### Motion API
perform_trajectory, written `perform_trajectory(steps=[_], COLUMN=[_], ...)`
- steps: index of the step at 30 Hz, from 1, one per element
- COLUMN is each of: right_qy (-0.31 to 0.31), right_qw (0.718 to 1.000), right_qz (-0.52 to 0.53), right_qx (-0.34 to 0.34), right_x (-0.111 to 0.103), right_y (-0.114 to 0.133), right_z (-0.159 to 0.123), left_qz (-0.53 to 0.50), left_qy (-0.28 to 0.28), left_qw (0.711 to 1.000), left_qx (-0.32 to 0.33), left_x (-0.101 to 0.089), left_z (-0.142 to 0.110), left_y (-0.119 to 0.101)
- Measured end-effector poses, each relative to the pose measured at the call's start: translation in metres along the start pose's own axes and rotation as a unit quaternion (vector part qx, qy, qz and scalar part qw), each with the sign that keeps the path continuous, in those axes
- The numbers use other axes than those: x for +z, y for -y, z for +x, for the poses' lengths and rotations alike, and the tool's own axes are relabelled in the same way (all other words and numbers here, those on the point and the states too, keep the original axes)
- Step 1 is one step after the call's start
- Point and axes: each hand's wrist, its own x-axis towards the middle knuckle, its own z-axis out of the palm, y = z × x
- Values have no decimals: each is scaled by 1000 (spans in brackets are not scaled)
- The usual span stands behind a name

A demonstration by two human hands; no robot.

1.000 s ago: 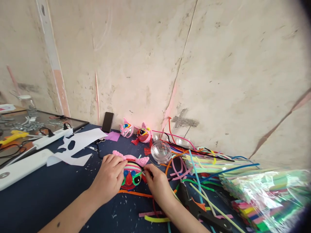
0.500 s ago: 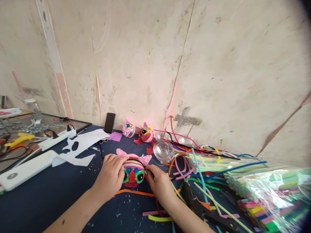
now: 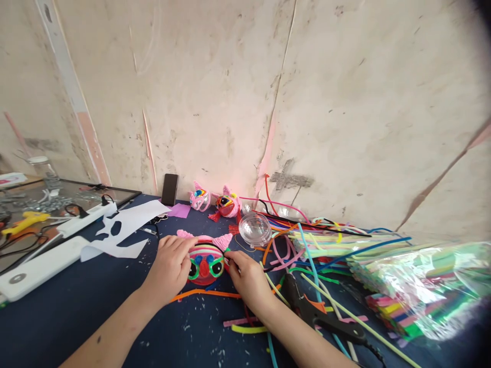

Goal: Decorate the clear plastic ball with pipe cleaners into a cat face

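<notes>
Stained, cracked wall behind a navy tabletop, a pink-eared figure between two bare hands.

Resting on the tabletop, the figure faces the wearer, apparently so that its front is within reach. The left hand is clamped over one side, probably to steady its round shape; the right hand has thumb and fingertips drawn close at the opposite edge, though I cannot tell whether they grip anything. Ridged, fuzzy ears top green-rimmed eyes and a red nose. Two smaller figures sit by the wall, perhaps kept out of the way, near a glossy clear dome. Bendy, fuzzy stems sprawl rightward; others lie in crinkled film, likely to keep them bundled.
</notes>
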Motion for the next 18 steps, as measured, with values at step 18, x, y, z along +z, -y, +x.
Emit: perform_trajectory(steps=[18], right_qy=[-34], right_qw=[996], right_qz=[-51], right_qx=[-58], right_x=[-4], right_y=[-6], right_z=[3], left_qz=[-2], left_qy=[6], left_qw=[999], left_qx=[32], left_x=[-3], left_z=[3], left_y=[2])
